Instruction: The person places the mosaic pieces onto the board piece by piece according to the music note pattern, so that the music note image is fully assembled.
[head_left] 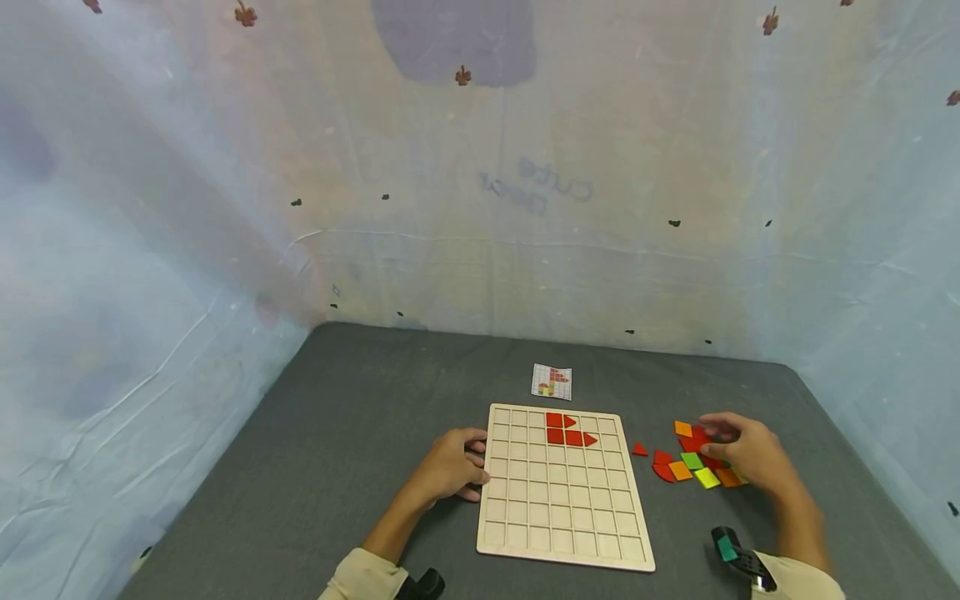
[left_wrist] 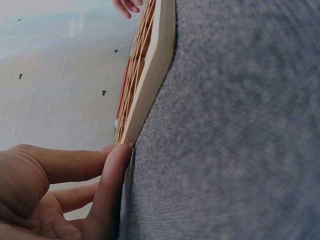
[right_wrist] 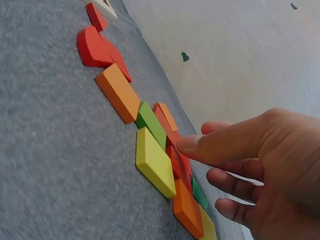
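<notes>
A light wooden grid board [head_left: 558,492] lies on the grey cloth, with several red squares [head_left: 554,436] and two red triangles [head_left: 590,439] set in its upper cells. My left hand [head_left: 450,467] pinches the board's left edge; in the left wrist view the thumb and finger meet at the rim. Over a loose group of coloured pieces hovers my right hand [head_left: 753,454], fingers loosely bent. Its thumb [right_wrist: 197,145] overlaps a red piece [right_wrist: 177,162] in the right wrist view, and no piece shows held. Beside that lie a green piece [right_wrist: 151,125] and a yellow square [right_wrist: 154,161].
A small pattern card [head_left: 551,382] lies behind the board. Between board and pieces is a lone red triangle [head_left: 639,449]. A red quarter circle [head_left: 663,472] and orange squares [head_left: 680,471] lie at the group's left. A pale sheet [head_left: 480,275] hangs behind the table.
</notes>
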